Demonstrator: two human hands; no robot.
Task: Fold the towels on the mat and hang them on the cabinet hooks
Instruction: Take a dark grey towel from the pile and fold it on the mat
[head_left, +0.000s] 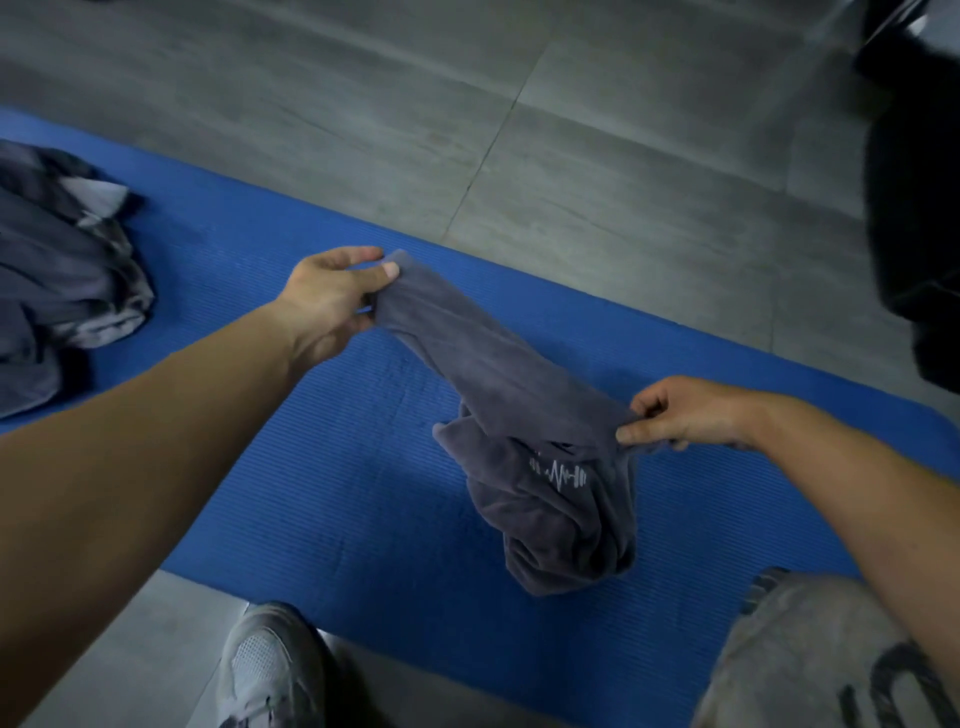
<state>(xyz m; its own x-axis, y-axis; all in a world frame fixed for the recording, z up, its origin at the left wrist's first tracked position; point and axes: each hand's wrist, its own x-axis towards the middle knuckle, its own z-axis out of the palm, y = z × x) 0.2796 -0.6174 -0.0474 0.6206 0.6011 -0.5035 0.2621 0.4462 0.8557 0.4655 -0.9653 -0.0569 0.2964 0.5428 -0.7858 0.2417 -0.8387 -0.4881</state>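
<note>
Pinching the grey towel (498, 374) at both ends, thumb and fingers closed on cloth: left hand (327, 301) near the far edge of the blue mat (311, 467), right hand (691, 415) over its middle. Stretched above the mat, lower part bunched on it. More heaped towels (62, 270) at the mat's left end.

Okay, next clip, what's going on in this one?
A person crouched over a blue mat is handling a grey towel. The left hand pinches one end and the right hand pinches another, so a stretch of towel is held up between them while the rest hangs bunched down to the mat. It is not folded yet. More crumpled cloth lies in a pile at the mat's left end. No cabinet hooks are in view.
</note>
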